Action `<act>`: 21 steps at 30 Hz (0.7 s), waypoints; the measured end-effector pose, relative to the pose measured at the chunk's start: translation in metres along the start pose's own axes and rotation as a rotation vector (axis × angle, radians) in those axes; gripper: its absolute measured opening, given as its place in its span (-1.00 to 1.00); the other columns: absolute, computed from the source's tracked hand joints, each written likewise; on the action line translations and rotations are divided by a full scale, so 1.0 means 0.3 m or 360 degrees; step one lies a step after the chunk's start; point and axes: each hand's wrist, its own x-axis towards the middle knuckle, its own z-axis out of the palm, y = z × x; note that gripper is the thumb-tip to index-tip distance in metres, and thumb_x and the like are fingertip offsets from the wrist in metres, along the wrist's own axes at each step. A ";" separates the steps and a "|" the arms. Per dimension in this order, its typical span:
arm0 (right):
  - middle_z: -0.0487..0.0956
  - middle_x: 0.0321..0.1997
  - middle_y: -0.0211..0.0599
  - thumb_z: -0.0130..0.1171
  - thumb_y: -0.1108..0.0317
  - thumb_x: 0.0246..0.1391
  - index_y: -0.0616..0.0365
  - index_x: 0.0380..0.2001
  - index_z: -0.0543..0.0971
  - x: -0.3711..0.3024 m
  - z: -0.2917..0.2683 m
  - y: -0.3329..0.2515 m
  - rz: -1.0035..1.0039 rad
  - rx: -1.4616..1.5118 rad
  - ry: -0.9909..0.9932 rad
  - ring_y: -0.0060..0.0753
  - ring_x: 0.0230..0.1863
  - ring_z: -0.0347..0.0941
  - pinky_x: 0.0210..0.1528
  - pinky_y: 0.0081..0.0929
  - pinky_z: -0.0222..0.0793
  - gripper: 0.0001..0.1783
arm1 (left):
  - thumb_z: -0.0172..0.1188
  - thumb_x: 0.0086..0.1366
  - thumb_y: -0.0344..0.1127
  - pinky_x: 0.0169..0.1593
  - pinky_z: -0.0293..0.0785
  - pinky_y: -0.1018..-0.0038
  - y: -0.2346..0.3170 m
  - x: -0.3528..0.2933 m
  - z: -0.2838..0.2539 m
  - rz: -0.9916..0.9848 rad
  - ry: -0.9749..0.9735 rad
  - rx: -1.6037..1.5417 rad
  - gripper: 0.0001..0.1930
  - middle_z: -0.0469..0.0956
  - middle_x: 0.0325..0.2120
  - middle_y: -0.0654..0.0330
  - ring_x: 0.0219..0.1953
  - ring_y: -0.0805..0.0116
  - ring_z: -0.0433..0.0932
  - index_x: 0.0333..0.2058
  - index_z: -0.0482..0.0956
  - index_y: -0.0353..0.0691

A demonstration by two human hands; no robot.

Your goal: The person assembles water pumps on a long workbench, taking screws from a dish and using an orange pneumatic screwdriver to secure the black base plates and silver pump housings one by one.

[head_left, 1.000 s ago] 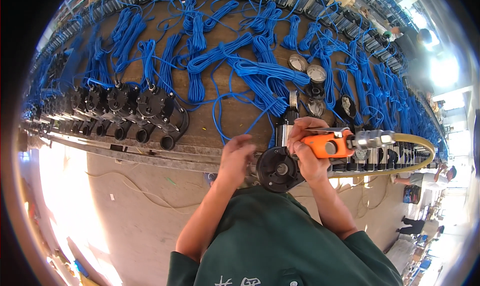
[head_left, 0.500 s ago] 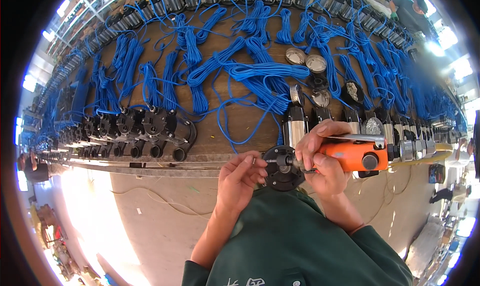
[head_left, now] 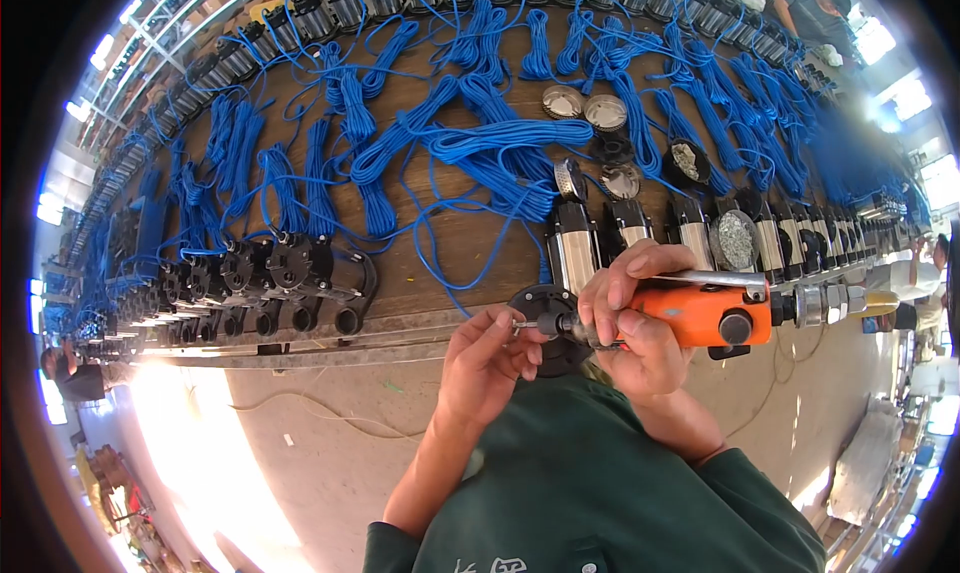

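My right hand [head_left: 645, 338] grips an orange air screwdriver [head_left: 695, 316], held level with its nose pointing left. A metal lever [head_left: 700, 277] runs along the tool's top under my fingers. Pinched between thumb and fingertips, a small metal screw [head_left: 524, 324] is in my left hand [head_left: 482, 371], right at the driver's dark tip [head_left: 562, 323]. Whether screw and tip touch is hard to tell. Behind and below the tip sits a round black flange [head_left: 540, 298] at the bench edge, partly covered by my hands and the tool.
Beyond my hands, silver-bodied motors [head_left: 577, 248] line the bench edge to the right. Black pump housings [head_left: 305, 268] stand in a row at left. Coiled blue cables [head_left: 510, 138] cover much of the wooden bench [head_left: 400, 258]. A dish of small metal parts [head_left: 735, 240] stands behind the driver.
The bench scene has shifted left in view. My left fingers and the screw have come closer to the driver's tip. Both hands keep their grips.
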 end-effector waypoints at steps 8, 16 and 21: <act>0.34 -0.36 -0.26 0.02 0.49 -0.12 0.20 -0.17 0.31 -0.003 -0.022 -0.028 -0.0014 -0.0034 -0.0083 -0.55 -0.60 0.29 -0.40 -0.46 0.34 -0.64 | 0.07 0.39 -0.27 -0.59 0.25 0.60 -0.022 0.003 0.015 -0.0051 0.0081 0.0112 -0.83 0.51 -0.55 0.14 -0.63 0.44 0.38 -0.26 0.52 -0.26; 0.40 -0.43 -0.25 0.16 0.53 0.00 0.18 -0.18 0.32 -0.106 -0.117 -0.066 0.0105 -0.0128 -0.0091 -0.50 -0.62 0.35 -0.48 -0.50 0.41 -0.68 | 0.07 0.35 -0.45 -0.56 0.14 0.67 -0.073 -0.061 0.035 0.0229 -0.0120 0.1418 -0.75 0.36 -0.70 0.39 -0.63 0.69 0.24 -0.05 0.60 -0.34; 0.43 -0.43 -0.21 0.05 0.64 -0.14 0.25 -0.24 0.36 -0.212 -0.179 -0.024 0.0202 -0.0389 -0.0075 -0.46 -0.55 0.42 -0.43 -0.51 0.44 -0.69 | 0.15 0.24 -0.46 -0.49 0.37 0.47 -0.151 -0.055 0.006 0.0510 -0.0208 0.2036 -0.69 0.47 -0.68 0.02 -0.67 0.37 0.39 -0.02 0.56 -0.30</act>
